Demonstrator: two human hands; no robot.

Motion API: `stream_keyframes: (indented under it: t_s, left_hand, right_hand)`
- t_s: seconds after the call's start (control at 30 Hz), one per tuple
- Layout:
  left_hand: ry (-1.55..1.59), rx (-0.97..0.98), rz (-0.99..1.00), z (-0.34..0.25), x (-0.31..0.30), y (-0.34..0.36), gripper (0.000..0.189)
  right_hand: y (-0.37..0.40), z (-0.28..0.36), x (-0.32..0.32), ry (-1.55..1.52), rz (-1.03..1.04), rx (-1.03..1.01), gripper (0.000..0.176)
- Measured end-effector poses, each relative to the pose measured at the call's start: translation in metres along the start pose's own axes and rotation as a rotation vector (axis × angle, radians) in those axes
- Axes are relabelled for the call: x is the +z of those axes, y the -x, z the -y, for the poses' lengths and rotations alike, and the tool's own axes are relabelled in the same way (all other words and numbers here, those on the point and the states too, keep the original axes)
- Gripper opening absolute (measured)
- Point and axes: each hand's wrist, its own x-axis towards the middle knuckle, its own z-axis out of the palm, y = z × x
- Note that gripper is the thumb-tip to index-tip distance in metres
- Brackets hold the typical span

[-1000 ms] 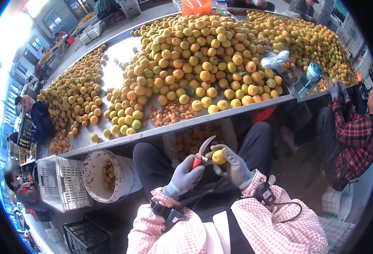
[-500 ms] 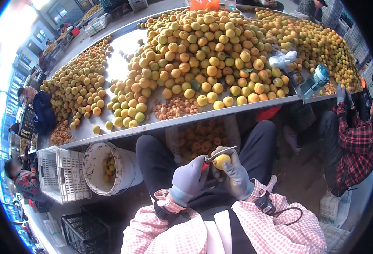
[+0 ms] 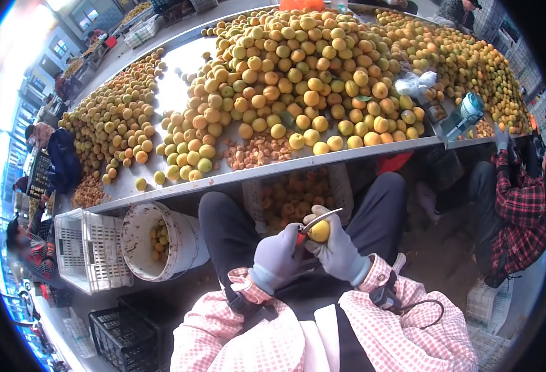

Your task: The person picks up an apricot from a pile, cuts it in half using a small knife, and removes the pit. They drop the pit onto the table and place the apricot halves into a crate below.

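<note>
Table (image 3: 125, 187) piled high above close handwork

One table bears fruit heaps (image 3: 304, 62), beyond counting, probably placed there for easy reach. One crate (image 3: 342, 189) of fruit sits low between two knees (image 3: 387, 192), likely so it lies beneath the hands; one bucket (image 3: 185, 248) stands left of them. Two gloved hands meet over the lap: the left hand (image 3: 277, 259) closes around one red-handled knife (image 3: 328, 216); the right hand (image 3: 338, 251) curls about one yellow fruit (image 3: 320, 232), apparently steadying it against the curved blade.

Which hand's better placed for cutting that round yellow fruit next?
Probably the left hand: it grips the red-handled curved metal knife, whose blade appears against the fruit, while the right hand holds that fruit.
</note>
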Motion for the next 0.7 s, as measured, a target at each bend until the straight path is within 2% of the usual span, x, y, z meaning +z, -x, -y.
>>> stream_keyframes:
  t_s: [0.07, 0.13, 0.2, 0.23, 0.27, 0.3, 0.33, 0.37, 0.4, 0.43, 0.47, 0.5, 0.53, 0.57, 0.6, 0.63, 0.67, 0.7]
  left_hand:
    - [-0.095, 0.029, 0.044, 0.009, -0.001, 0.0, 0.029]
    - [-0.085, 0.139, 0.219, 0.013, -0.001, 0.005, 0.029]
    - [-0.033, 0.113, 0.236, 0.013, -0.001, 0.004, 0.03]
    - [0.2, -0.005, 0.22, 0.011, -0.001, 0.0, 0.031]
    - [0.434, -0.124, 0.201, 0.008, -0.003, -0.006, 0.032]
    - [0.435, -0.121, 0.202, 0.005, -0.007, -0.01, 0.032]
    - [0.718, -0.319, 0.262, 0.0, -0.012, -0.014, 0.031]
    - [1.0, -0.52, 0.323, -0.008, -0.02, -0.017, 0.03]
    - [1.279, -0.723, 0.381, -0.013, -0.028, -0.021, 0.03]
    - [1.496, -0.732, 0.401, -0.014, -0.037, -0.022, 0.036]
    - [1.542, -0.684, 0.405, -0.011, -0.043, -0.023, 0.043]
    - [1.458, -0.587, 0.33, -0.01, -0.042, -0.023, 0.044]
    - [1.374, -0.493, 0.258, -0.01, -0.04, -0.023, 0.046]
    - [1.379, -0.488, 0.264, -0.011, -0.035, -0.022, 0.046]
    - [0.969, -0.263, 0.104, -0.012, -0.029, -0.019, 0.045]
    - [0.552, -0.047, -0.049, -0.013, -0.026, -0.017, 0.044]
    - [0.553, -0.046, -0.048, -0.013, -0.028, -0.018, 0.044]
    - [0.415, 0.004, -0.014, -0.015, -0.032, -0.017, 0.039]
  right_hand:
    - [-0.001, -0.009, -0.012, 0.331, 0.304, 0.119, 0.059]
    - [-0.001, -0.011, -0.014, 0.389, 0.332, 0.176, 0.054]
    - [-0.002, -0.016, -0.015, -0.044, 0.412, 0.345, 0.052]
    - [-0.001, -0.014, -0.012, -0.172, 0.346, 0.315, 0.048]
    - [-0.003, -0.014, -0.012, -0.17, 0.344, 0.315, 0.048]
    - [-0.009, -0.015, -0.013, -0.116, 0.292, 0.159, 0.05]
    - [-0.014, -0.016, -0.015, -0.061, 0.238, 0.004, 0.053]
    - [-0.016, -0.012, -0.017, 0.117, 0.151, -0.091, 0.046]
    - [-0.017, -0.011, -0.02, 0.122, 0.148, -0.092, 0.046]
    - [-0.018, -0.011, -0.023, -0.211, 0.053, 0.18, 0.042]
    - [-0.02, -0.011, -0.027, -0.545, -0.047, 0.448, 0.038]
    - [-0.025, -0.018, -0.036, -0.877, -0.046, 0.563, 0.036]
    - [-0.024, -0.016, -0.038, -0.872, -0.055, 0.565, 0.036]
    - [-0.026, -0.005, -0.04, -0.948, -0.027, 0.533, 0.037]
    - [-0.027, 0.004, -0.042, -1.027, 0.004, 0.502, 0.037]
    - [-0.029, 0.01, -0.046, -1.034, 0.081, 0.483, 0.046]
    - [-0.029, 0.012, -0.047, -1.033, 0.079, 0.484, 0.046]
    - [-0.028, 0.014, -0.046, -0.917, 0.101, 0.387, 0.049]
